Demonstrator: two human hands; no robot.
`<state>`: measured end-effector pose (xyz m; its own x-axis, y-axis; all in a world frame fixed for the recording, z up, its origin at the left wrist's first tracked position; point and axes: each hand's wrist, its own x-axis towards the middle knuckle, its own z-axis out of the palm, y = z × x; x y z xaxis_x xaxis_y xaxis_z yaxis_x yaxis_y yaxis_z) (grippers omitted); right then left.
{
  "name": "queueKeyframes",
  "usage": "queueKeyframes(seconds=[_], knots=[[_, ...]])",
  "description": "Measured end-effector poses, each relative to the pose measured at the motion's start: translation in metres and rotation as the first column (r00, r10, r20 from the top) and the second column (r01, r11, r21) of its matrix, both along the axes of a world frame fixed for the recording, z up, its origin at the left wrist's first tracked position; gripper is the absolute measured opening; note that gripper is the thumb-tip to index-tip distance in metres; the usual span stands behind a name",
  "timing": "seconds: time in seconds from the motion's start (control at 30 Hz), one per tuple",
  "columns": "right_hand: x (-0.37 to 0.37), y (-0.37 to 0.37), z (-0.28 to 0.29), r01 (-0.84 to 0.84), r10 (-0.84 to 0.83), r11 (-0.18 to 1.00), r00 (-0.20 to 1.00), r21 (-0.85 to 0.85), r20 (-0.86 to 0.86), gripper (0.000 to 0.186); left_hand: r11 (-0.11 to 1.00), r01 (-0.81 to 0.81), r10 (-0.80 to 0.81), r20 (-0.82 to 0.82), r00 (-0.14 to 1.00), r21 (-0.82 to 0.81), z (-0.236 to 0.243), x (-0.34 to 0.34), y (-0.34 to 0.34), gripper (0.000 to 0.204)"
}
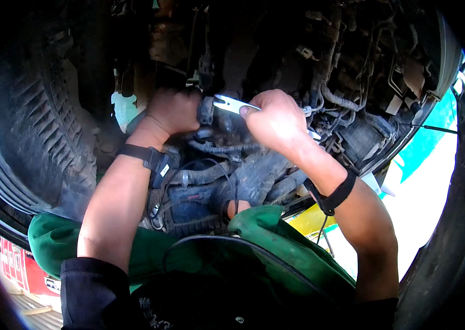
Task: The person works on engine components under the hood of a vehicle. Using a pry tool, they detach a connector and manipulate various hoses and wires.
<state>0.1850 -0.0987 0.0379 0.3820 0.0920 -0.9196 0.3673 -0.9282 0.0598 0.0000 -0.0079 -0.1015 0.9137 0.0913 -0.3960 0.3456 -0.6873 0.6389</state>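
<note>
My right hand [277, 120] is closed around a flat silver tool with a forked tip [235, 103], its thumb pressed along the near edge. The fork points left, at the upper end of a dark stubby hose or connector piece [206, 111]. My left hand [174, 111] is curled beside that piece on its left and slightly blurred. What its fingers grip is hidden behind the hand. Just below both hands runs a ribbed conduit [221, 147] among dusty engine parts.
A large ribbed tyre or wheel housing [34, 132] fills the left. Wiring looms [342, 102] and brackets crowd the right. Below lie a dark box-like part [191, 201] and a thick hose [260, 176]. A thin cable [227, 170] loops there. Green cloth [265, 223] lies across the front.
</note>
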Motion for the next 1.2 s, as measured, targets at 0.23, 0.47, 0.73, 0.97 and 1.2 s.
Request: queueKeyframes(seconds=[0.23,0.47,0.73,0.97,1.2], knots=[[-0.028,-0.018,0.007,-0.047,0.031,0.988,0.994,0.15,0.108,0.022,0.999,-0.023,0.022,-0.008,1.0,-0.026,0.002,0.001,0.002,0.027],[0.008,-0.002,0.001,-0.598,0.611,0.731,0.788,0.327,0.076,0.019,0.999,0.013,-0.016,-0.096,0.995,-0.039,0.003,0.002,0.002,0.028],[-0.052,-0.036,0.001,0.288,-0.307,0.895,0.952,0.34,0.001,0.026,0.999,0.042,-0.043,-0.133,0.99,-0.016,0.004,0.002,0.003,0.037],[-0.035,-0.028,-0.005,-0.296,0.233,0.879,0.951,0.375,0.205,0.014,1.0,0.007,-0.007,-0.022,1.0,0.013,-0.001,-0.001,0.002,0.03],[-0.03,-0.023,-0.008,0.008,-0.032,0.945,0.997,0.326,0.066,0.022,0.999,0.033,-0.032,-0.041,0.999,0.029,-0.005,-0.005,-0.001,0.036]])
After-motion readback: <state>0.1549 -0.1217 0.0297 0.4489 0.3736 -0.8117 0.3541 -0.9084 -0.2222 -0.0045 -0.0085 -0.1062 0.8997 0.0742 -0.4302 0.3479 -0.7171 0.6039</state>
